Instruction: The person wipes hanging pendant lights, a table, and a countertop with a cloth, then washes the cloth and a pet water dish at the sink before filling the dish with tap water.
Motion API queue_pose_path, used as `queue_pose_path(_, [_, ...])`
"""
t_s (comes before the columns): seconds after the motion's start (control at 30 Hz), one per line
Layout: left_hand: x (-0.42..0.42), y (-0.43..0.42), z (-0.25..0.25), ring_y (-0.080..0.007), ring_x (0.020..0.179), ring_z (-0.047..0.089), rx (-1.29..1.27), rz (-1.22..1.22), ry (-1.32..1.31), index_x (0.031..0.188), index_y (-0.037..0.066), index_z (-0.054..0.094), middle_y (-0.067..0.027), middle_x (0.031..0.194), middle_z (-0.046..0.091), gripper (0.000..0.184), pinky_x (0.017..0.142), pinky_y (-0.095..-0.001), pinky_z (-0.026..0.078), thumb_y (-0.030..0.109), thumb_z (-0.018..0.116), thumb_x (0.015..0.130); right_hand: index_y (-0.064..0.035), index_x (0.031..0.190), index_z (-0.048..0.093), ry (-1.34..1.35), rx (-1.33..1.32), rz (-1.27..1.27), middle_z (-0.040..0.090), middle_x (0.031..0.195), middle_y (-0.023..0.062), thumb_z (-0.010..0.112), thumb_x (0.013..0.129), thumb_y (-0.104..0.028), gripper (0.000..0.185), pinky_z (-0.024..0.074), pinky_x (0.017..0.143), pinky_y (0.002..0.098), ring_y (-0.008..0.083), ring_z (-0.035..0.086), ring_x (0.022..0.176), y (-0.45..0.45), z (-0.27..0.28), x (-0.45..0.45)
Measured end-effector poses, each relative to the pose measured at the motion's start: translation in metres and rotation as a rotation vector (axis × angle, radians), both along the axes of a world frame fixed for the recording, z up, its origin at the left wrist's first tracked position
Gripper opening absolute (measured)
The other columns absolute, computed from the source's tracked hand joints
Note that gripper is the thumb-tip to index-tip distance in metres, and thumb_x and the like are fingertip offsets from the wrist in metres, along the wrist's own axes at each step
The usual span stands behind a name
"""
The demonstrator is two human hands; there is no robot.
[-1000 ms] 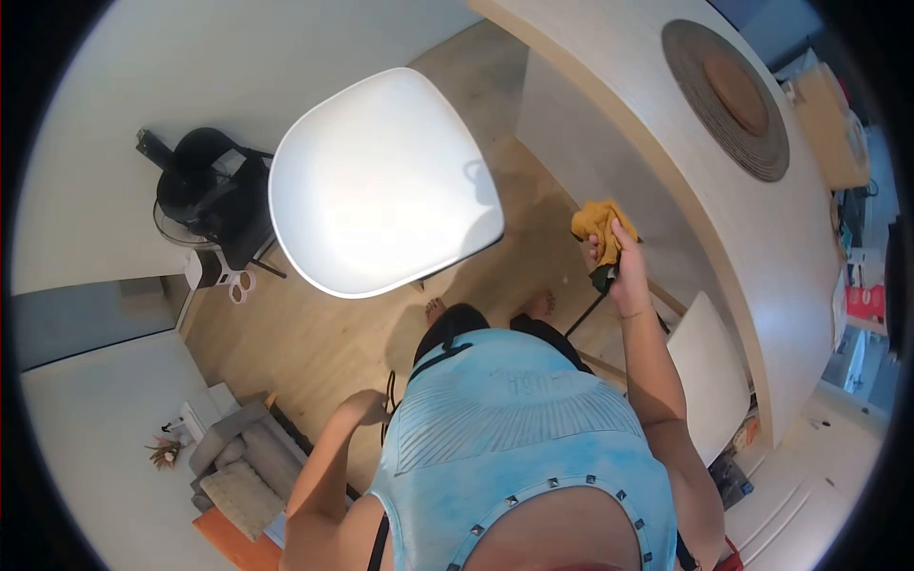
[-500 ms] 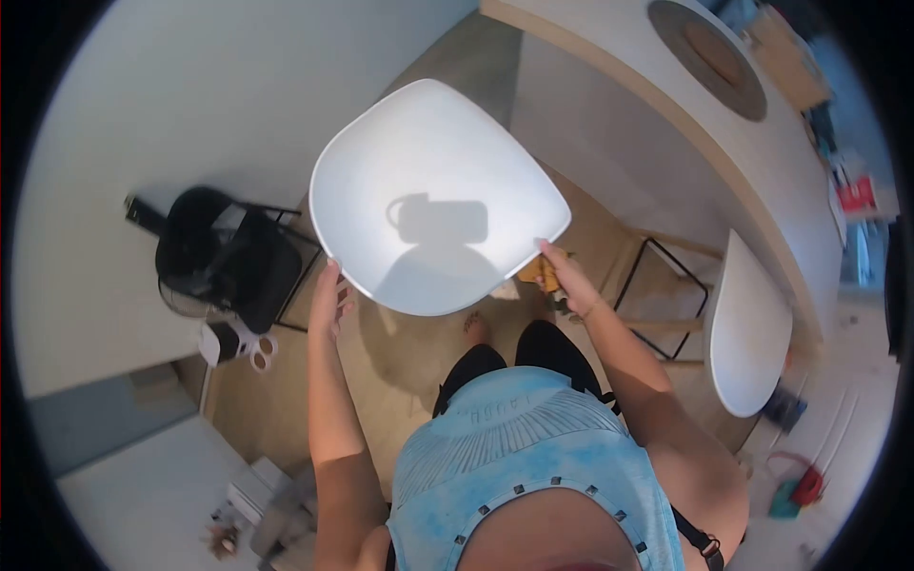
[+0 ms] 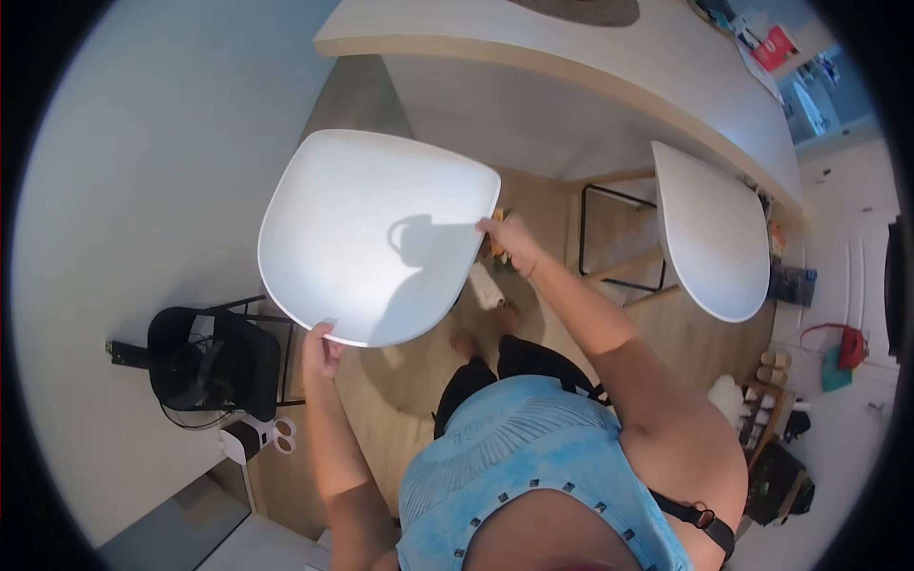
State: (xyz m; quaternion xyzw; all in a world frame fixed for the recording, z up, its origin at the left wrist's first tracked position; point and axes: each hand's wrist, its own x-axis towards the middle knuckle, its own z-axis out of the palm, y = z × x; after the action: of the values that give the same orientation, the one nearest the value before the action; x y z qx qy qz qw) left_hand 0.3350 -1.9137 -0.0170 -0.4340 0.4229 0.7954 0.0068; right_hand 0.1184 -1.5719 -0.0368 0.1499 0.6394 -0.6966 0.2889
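Watching from afar through the head camera, I find the legs of the white chair [image 3: 352, 228] largely hidden by its broad seat, which is tilted in front of the person, near the curved counter [image 3: 562, 71]. A pale bar [image 3: 486, 288] shows past the seat's edge; where it joins, I cannot make out. Mostly out of sight behind the right hand [image 3: 511, 240] is a yellow cloth [image 3: 501, 226], and how firmly it is held I cannot tell. My view's top edge cuts off a round brown mat [image 3: 595, 9] on the counter, while dark goods on a black chair [image 3: 255, 371] merge into one shape.

Both hands are closed on the held seat's rim. The left hand [image 3: 322, 352] pinches the near edge, one digit over the top and the others curled below. The right hand clasps the right side, fingertips reaching onto the white surface, the cloth just beside it.

I count three chairs: two white, one black. The second white chair [image 3: 714, 233] stands at right beside the counter. Two bare feet [image 3: 465, 344] show on the wooden floor [image 3: 395, 419]; one red bag [image 3: 843, 347] appears at far right. One shadow with a looped outline crosses the held seat.
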Motion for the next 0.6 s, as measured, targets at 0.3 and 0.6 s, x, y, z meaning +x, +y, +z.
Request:
queue_pose_path(0.3, [-0.078, 0.109, -0.008, -0.0222, 0.083, 0.061, 0.133, -0.103, 0.108, 0.100, 0.001, 0.052, -0.0096, 0.095, 0.060, 0.028, 0.087, -0.0381, 0.050, 0.007, 0.059, 0.074, 0.0075, 0.082, 0.061, 0.076, 0.093, -0.081, 0.062, 0.078, 0.0094, 0.068, 0.069, -0.015, 0.027, 0.0483, 0.057, 0.0293, 0.0164, 0.060, 0.065, 0.093, 0.011, -0.099])
queue_pose_path(0.6, [-0.155, 0.172, 0.001, -0.0224, 0.101, 0.054, 0.158, -0.144, 0.164, 0.107, 0.002, 0.051, -0.0084, 0.107, 0.057, 0.031, 0.096, -0.0387, 0.042, 0.010, 0.059, 0.078, 0.0009, 0.082, 0.062, 0.117, 0.185, -0.142, 0.061, 0.071, 0.0060, 0.068, 0.072, -0.020, 0.024, 0.0472, 0.051, 0.0270, 0.0149, 0.059, 0.058, 0.147, 0.011, -0.172])
